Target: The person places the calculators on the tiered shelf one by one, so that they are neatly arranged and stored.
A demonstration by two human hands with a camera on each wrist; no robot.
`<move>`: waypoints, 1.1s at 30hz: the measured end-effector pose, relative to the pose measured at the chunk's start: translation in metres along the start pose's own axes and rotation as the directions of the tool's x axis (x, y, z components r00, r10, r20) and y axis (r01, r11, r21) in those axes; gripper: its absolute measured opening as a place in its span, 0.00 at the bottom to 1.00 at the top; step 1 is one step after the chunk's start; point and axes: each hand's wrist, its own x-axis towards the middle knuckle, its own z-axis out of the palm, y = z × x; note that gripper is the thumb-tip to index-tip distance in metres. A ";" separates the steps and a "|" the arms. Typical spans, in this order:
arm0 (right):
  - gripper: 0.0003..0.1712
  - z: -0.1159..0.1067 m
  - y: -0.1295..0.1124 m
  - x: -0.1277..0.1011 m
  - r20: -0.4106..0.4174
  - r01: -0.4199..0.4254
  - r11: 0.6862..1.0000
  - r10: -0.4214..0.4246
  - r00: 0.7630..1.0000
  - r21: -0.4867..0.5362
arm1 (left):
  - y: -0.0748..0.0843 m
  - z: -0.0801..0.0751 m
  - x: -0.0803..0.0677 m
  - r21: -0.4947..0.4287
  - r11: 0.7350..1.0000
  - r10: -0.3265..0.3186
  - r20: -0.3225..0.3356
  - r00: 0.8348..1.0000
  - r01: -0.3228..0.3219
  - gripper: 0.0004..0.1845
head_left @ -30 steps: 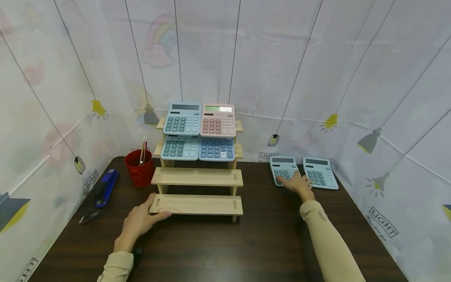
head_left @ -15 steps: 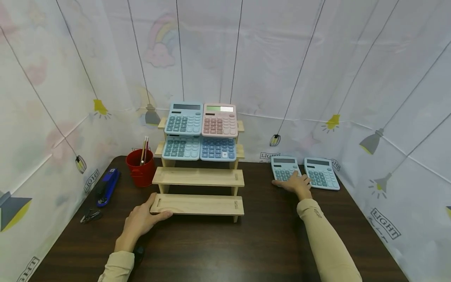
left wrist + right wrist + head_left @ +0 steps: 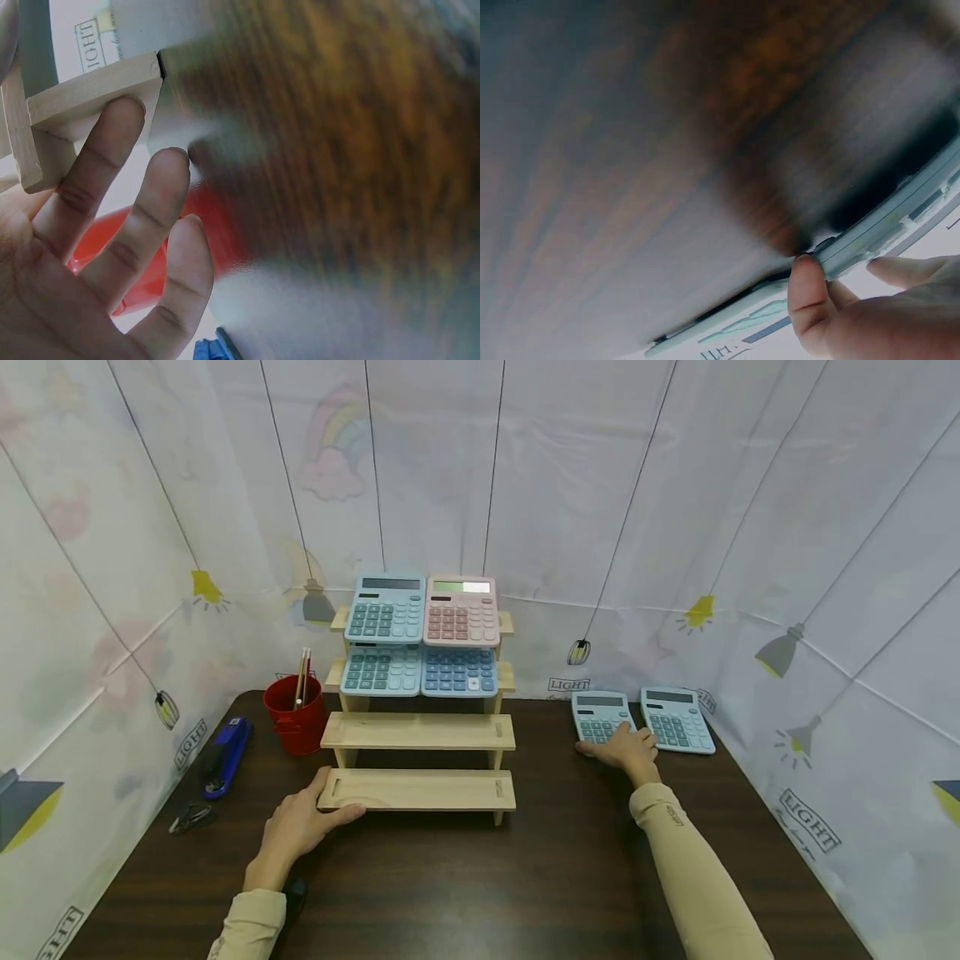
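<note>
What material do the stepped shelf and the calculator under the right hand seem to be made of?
Stepped shelf: looks like pale unfinished wood, matte, with faint grain. Calculator that the right hand grips: probably light blue plastic, smooth, with moulded keys.

Dark wood table (image 3: 480,877) — stepped wooden rack (image 3: 420,739), red cup (image 3: 297,714), stapler (image 3: 225,756), two calculators (image 3: 643,720).

R hand (image 3: 628,747) covers the front half of the near calculator (image 3: 600,714), so its lower keys can't be seen. Key labels on all the calcs too small to read. L wrist view: table (image 3: 337,150) badly blurred, red cup (image 3: 150,247) mostly behind the fingers (image 3: 142,225), rack (image 3: 90,97) cut off at the frame edge. R wrist view: tabletop smeared, calc edge only partly in frame, hand cut by the bottom edge.
</note>
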 end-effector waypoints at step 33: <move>0.76 -0.009 -0.020 -0.091 -0.107 0.105 0.993 -0.099 0.989 0.053 | -0.001 0.001 -0.002 -0.017 1.000 0.017 -0.009 1.000 -0.017 0.62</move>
